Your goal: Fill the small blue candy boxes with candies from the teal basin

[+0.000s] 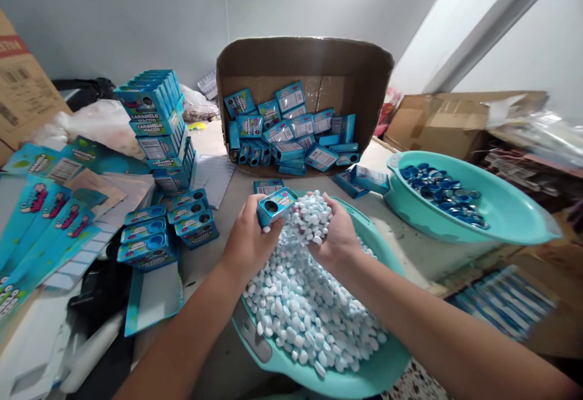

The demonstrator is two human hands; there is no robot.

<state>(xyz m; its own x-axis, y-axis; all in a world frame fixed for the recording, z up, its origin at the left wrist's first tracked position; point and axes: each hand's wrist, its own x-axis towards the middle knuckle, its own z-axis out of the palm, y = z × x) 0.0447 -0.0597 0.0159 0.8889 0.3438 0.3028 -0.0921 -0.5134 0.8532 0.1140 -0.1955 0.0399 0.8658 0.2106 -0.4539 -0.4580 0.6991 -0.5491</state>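
My left hand [255, 233] is closed around a small blue candy tin [277, 204], which has a dark round opening in its top. Beside it, my right hand [336, 235] cups a heap of white and pale blue candies [312, 215], right against the tin's end. Both hands are above a turquoise basin [396, 339] filled with loose candies [314, 321] of the same kind. Another blue tin [268, 186] lies on the table just behind my left hand.
A cardboard box [305, 57] on its side holds many blue tins. At right, a second turquoise basin [514, 212] contains shiny blue lids [441, 193]. Blue boxes are stacked [159, 127] at left, near grouped tins [148, 236], an open display carton [155, 300] and printed card sheets [45, 218].
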